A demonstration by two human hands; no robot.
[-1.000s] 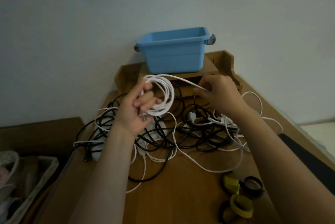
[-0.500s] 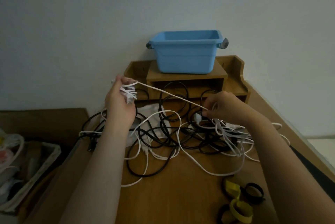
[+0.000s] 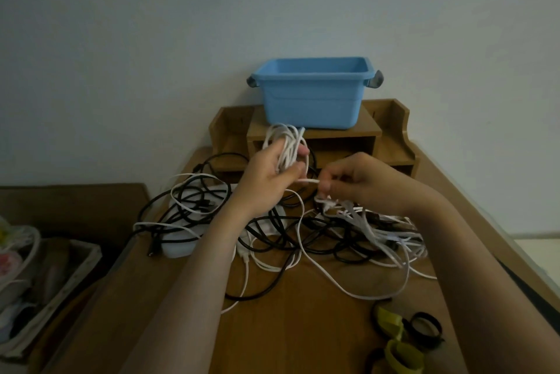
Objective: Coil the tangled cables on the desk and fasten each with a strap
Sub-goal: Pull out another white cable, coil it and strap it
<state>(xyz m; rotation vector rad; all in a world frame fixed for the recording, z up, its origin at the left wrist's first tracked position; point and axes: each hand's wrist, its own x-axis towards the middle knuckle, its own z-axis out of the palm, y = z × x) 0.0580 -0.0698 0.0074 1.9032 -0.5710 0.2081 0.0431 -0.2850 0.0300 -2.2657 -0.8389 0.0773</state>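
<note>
Bare counter [image 3: 297, 331] lies open only in the near strip between the forearms. Beyond its left edge a basket [image 3: 69, 267] sits lower, and its right edge runs diagonally behind the right arm. The left hand [image 3: 266, 175] is raised above the tangled black and white cables [image 3: 318, 237], which sprawl across mid-counter. Its fingers [image 3: 303, 150] are curled round a white coil [image 3: 286, 143]. The right hand [image 3: 360, 182], just beside it, pinches the coil's free strand [image 3: 309, 181] between thumb and forefinger. Yellow and black straps [image 3: 403, 340] lie at the near right. A blue bin [image 3: 313, 94] sits atop a wooden organiser [image 3: 391, 137] against the wall.
</note>
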